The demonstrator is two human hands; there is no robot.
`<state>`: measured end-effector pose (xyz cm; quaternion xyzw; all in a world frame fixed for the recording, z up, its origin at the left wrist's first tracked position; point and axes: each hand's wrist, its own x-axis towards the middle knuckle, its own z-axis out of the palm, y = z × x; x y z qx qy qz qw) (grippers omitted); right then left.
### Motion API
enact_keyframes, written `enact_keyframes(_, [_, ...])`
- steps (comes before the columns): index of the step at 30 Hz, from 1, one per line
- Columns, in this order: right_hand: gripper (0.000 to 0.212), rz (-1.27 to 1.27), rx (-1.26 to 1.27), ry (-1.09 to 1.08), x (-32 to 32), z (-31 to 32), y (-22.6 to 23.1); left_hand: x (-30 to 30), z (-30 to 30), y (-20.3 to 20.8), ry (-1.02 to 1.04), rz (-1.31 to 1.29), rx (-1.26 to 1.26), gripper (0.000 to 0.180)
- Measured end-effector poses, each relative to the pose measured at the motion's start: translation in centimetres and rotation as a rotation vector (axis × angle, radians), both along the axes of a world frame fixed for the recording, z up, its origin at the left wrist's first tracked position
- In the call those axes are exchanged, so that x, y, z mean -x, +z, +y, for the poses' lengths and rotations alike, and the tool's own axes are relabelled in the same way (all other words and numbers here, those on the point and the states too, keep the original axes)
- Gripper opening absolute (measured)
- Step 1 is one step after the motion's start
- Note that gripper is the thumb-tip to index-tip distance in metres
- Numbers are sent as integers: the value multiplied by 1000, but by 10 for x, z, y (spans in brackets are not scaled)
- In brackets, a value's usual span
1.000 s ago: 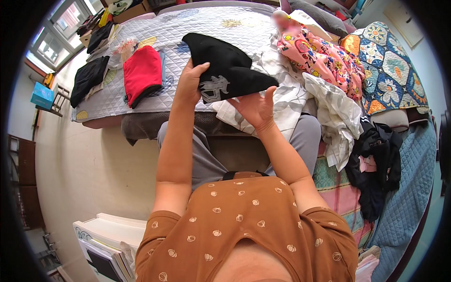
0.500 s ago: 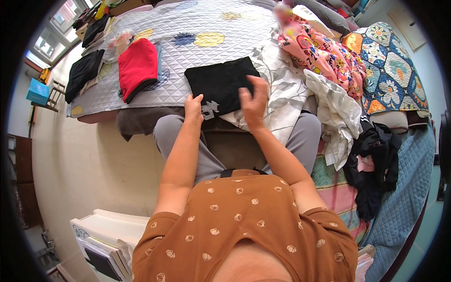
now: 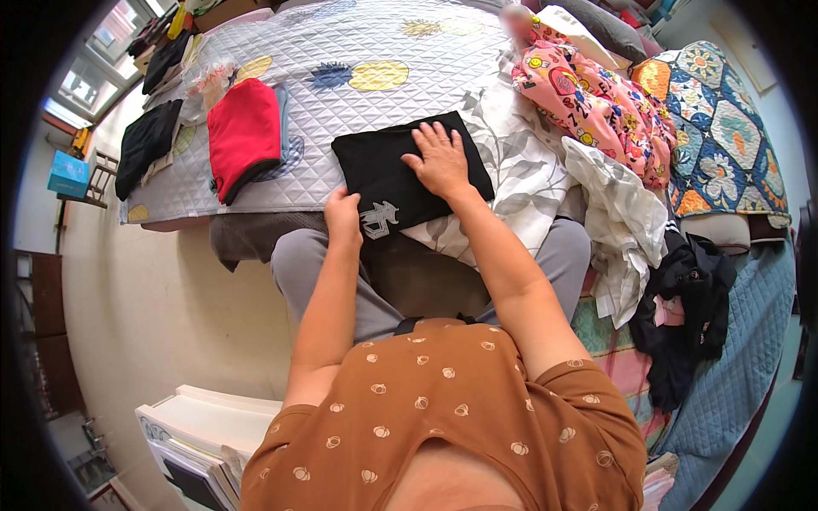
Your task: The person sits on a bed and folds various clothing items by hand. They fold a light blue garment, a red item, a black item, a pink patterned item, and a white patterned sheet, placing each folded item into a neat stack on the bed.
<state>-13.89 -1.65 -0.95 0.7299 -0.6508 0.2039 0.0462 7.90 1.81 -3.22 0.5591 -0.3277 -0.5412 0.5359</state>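
Note:
A folded black garment [image 3: 388, 166] with a grey print at its near left corner lies on the near edge of the bed, partly over a white leaf-patterned cloth [image 3: 532, 166]. My left hand [image 3: 343, 220] pinches the garment's left edge near the print. My right hand [image 3: 440, 162] is open, its palm down flat on the right part of the black fabric, fingers pointing away from me. To the left sits a stack of folded clothes with a red garment [image 3: 244, 128] on top. Farther left lies another folded black garment [image 3: 146, 145].
The bed has a white quilted cover [image 3: 319, 119] with pineapple prints. Pink printed fabric [image 3: 588, 106] and a floral patchwork quilt [image 3: 724, 136] lie at the right. Nearer are crumpled black clothes [image 3: 686, 289]. A white shelf unit [image 3: 209, 417] stands at lower left.
My right hand has come down from above the black garment and now lies spread on it. My left hand keeps hold of the left edge. The view has shifted slightly.

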Motion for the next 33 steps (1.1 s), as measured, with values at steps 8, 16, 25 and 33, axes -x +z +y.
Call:
enact_keyframes(8, [40,-1353,-42,185,-65,-9,7,54,-48,36,-139,-1156,741,42])
enact_keyframes(16, [61,-85,21,154,-22,-27,-14,46,-55,1,-247,-1639,402,54])
enact_keyframes(25, [79,84,-141,-82,48,-40,-10,34,-54,3,-256,-1648,302,61])
enact_keyframes(33, [85,-75,-284,-93,98,-49,-13,38,-59,-2,-211,-1626,363,64])
